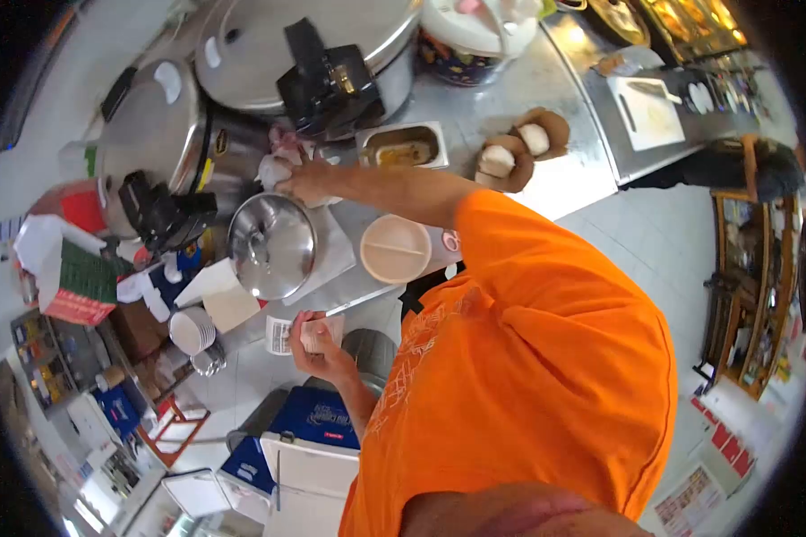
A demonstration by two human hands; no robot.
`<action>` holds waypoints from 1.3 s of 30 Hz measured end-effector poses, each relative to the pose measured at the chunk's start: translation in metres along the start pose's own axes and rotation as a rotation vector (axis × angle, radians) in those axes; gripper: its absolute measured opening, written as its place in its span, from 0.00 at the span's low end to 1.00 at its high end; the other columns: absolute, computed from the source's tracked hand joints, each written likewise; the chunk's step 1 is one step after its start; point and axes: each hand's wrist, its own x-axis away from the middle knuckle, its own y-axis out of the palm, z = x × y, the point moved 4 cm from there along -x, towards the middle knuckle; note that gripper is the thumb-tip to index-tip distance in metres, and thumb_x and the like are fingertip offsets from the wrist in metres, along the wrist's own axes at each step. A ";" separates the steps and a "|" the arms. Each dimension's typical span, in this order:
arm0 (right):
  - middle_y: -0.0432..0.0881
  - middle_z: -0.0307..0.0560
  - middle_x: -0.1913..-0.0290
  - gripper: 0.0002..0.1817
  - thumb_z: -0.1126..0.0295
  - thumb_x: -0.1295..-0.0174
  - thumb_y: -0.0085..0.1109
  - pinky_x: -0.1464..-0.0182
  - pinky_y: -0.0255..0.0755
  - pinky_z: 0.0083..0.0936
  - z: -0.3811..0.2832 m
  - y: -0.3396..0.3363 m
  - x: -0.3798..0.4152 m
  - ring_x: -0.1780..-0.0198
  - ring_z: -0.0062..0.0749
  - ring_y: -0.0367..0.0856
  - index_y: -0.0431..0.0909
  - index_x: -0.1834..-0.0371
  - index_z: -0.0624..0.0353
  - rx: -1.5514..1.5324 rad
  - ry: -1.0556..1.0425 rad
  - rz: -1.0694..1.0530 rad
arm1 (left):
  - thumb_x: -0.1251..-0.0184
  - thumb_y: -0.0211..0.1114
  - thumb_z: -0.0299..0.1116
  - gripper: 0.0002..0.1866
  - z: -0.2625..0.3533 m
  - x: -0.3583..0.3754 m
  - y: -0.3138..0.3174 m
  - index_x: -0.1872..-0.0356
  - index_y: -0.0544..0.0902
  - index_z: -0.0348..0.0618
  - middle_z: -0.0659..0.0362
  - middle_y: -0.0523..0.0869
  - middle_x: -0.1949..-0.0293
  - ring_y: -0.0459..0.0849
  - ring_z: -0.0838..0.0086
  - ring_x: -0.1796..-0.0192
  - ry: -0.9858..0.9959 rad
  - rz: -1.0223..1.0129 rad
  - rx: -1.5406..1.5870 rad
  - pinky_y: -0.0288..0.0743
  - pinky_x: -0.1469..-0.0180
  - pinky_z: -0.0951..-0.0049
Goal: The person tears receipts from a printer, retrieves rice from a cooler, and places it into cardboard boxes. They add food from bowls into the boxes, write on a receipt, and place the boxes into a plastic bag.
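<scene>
My right hand [309, 181] reaches across the counter [510, 98] to the foot of the big metal cookers, its fingers closed on a crumpled whitish-pink bag or cloth [276, 168]. Lower in the view, my left hand [324, 351] is closed around a small pale packet with a printed label [278, 336]. Between the hands lies a round shiny metal lid [272, 246] beside a white sheet [325, 255]. A divided beige bowl [395, 249] sits near the counter's edge, and a rectangular metal pan [403, 146] with some brown liquid is beyond my right forearm.
Two large cookers [300, 54] with black latches stand at the back. Brown paper holders with white contents [496, 162] are on the counter. Stacked white cups [192, 330] and a blue cooler [312, 415] are lower left. Another person [770, 167] stands at right near a cutting board [649, 115].
</scene>
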 end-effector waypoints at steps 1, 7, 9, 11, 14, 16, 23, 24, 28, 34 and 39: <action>0.64 0.48 0.32 0.20 0.56 0.37 0.51 0.48 0.73 0.54 0.006 -0.012 0.024 0.44 0.59 0.75 0.72 0.41 0.31 -0.170 -0.039 0.162 | 0.34 0.61 0.29 0.14 0.007 -0.002 0.013 0.52 0.78 0.30 0.50 0.81 0.59 0.82 0.64 0.59 0.075 -0.108 0.031 0.78 0.55 0.68; 0.84 0.55 0.60 0.15 0.61 0.40 0.56 0.54 0.75 0.42 0.127 -0.115 0.268 0.56 0.49 0.83 0.80 0.55 0.59 -0.585 0.455 0.797 | 0.32 0.59 0.39 0.21 0.016 0.037 0.140 0.47 0.77 0.33 0.53 0.82 0.54 0.81 0.71 0.52 -0.185 -1.045 0.228 0.73 0.47 0.70; 0.85 0.47 0.62 0.12 0.58 0.44 0.61 0.55 0.75 0.38 0.196 -0.103 0.341 0.58 0.46 0.82 0.84 0.62 0.50 -0.245 0.771 0.775 | 0.32 0.59 0.41 0.22 -0.012 0.068 0.192 0.44 0.75 0.35 0.55 0.81 0.51 0.79 0.73 0.47 -0.362 -1.244 0.228 0.72 0.45 0.71; 0.83 0.44 0.61 0.11 0.54 0.46 0.63 0.52 0.73 0.40 0.212 -0.102 0.373 0.54 0.47 0.78 0.86 0.64 0.44 0.074 0.778 0.629 | 0.31 0.58 0.45 0.24 -0.062 0.103 0.240 0.43 0.74 0.37 0.58 0.80 0.51 0.79 0.74 0.48 -0.641 -1.260 0.355 0.72 0.47 0.70; 0.78 0.45 0.51 0.16 0.49 0.47 0.61 0.47 0.68 0.42 0.234 -0.085 0.374 0.45 0.47 0.70 0.87 0.66 0.46 0.079 0.661 0.491 | 0.33 0.57 0.56 0.29 -0.132 0.135 0.308 0.43 0.73 0.43 0.59 0.78 0.56 0.78 0.69 0.53 -0.879 -1.067 0.223 0.73 0.51 0.67; 0.77 0.44 0.50 0.15 0.52 0.48 0.62 0.46 0.67 0.39 0.243 -0.062 0.357 0.45 0.47 0.69 0.86 0.66 0.49 0.156 0.603 0.435 | 0.33 0.56 0.57 0.29 -0.116 0.137 0.340 0.43 0.72 0.44 0.57 0.77 0.53 0.78 0.67 0.51 -0.990 -0.966 0.160 0.73 0.50 0.64; 0.74 0.43 0.49 0.15 0.60 0.48 0.58 0.42 0.61 0.38 0.238 -0.047 0.380 0.43 0.43 0.66 0.85 0.63 0.57 0.179 0.289 0.404 | 0.26 0.45 0.44 0.23 -0.158 0.148 0.388 0.38 0.67 0.39 0.48 0.74 0.42 0.78 0.56 0.45 -1.067 -0.433 0.429 0.75 0.47 0.47; 0.73 0.43 0.48 0.15 0.63 0.50 0.59 0.43 0.60 0.39 0.244 -0.050 0.386 0.43 0.42 0.66 0.84 0.61 0.56 0.181 0.354 0.454 | 0.26 0.45 0.43 0.23 -0.153 0.145 0.381 0.38 0.66 0.38 0.48 0.73 0.41 0.78 0.54 0.45 -1.052 -0.457 0.366 0.76 0.48 0.47; 0.75 0.44 0.50 0.15 0.62 0.47 0.59 0.46 0.62 0.38 0.251 -0.052 0.389 0.44 0.43 0.67 0.81 0.58 0.56 0.135 0.344 0.328 | 0.28 0.46 0.39 0.23 -0.164 0.122 0.378 0.39 0.68 0.34 0.46 0.73 0.42 0.76 0.53 0.42 -0.989 -0.430 0.287 0.75 0.46 0.46; 0.83 0.39 0.67 0.12 0.58 0.45 0.58 0.53 0.67 0.37 0.266 -0.047 0.372 0.60 0.38 0.82 0.82 0.63 0.49 0.216 0.567 0.111 | 0.28 0.50 0.45 0.28 -0.165 0.101 0.395 0.36 0.65 0.35 0.48 0.70 0.38 0.73 0.51 0.40 -0.989 -0.646 0.417 0.73 0.44 0.42; 0.83 0.37 0.74 0.10 0.60 0.45 0.55 0.57 0.67 0.36 0.271 -0.035 0.384 0.66 0.33 0.83 0.84 0.70 0.49 0.212 0.297 0.361 | 0.29 0.51 0.48 0.28 -0.150 0.103 0.411 0.37 0.67 0.36 0.48 0.73 0.40 0.75 0.52 0.41 -0.738 -0.719 0.269 0.76 0.46 0.49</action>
